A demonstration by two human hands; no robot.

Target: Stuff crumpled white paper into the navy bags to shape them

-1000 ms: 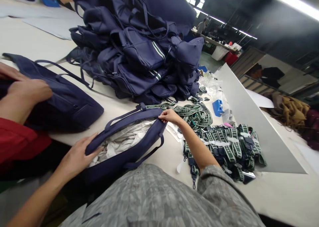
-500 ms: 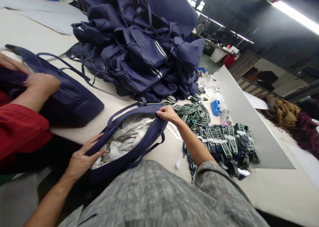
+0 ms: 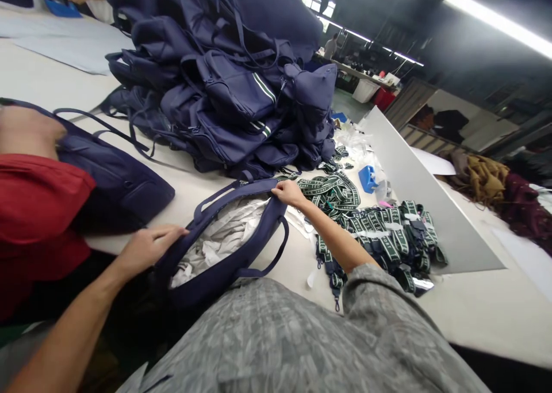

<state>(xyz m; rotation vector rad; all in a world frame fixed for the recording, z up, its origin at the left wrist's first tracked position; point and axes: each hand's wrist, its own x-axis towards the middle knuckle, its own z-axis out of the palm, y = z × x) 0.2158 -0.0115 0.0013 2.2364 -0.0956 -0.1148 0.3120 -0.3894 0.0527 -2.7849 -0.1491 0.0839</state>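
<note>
In front of my body a navy handbag (image 3: 202, 286) lies tilted with its mouth open, showing crumpled white stuffing paper (image 3: 219, 237) inside. My right hand (image 3: 288, 193) pinches the far right corner of the bag's rim. At the left end of the opening, my left hand (image 3: 150, 248) grips the rim, its fingertips over the edge and part of the grip hidden. One bag handle (image 3: 276, 255) loops out on the near side, and the other lies along the far side.
A large heap of navy bags (image 3: 233, 88) fills the far side of the table. At left, a red-sleeved co-worker (image 3: 38, 209) handles another navy bag (image 3: 125, 177). Green lettered straps (image 3: 383, 232), a blue tape dispenser (image 3: 368, 179) and a grey panel (image 3: 414, 191) are at right.
My left hand has shifted from spread fingers at the bag's left end to a hold higher on the rim. My right hand keeps its corner. The co-worker's arm has moved over their bag.
</note>
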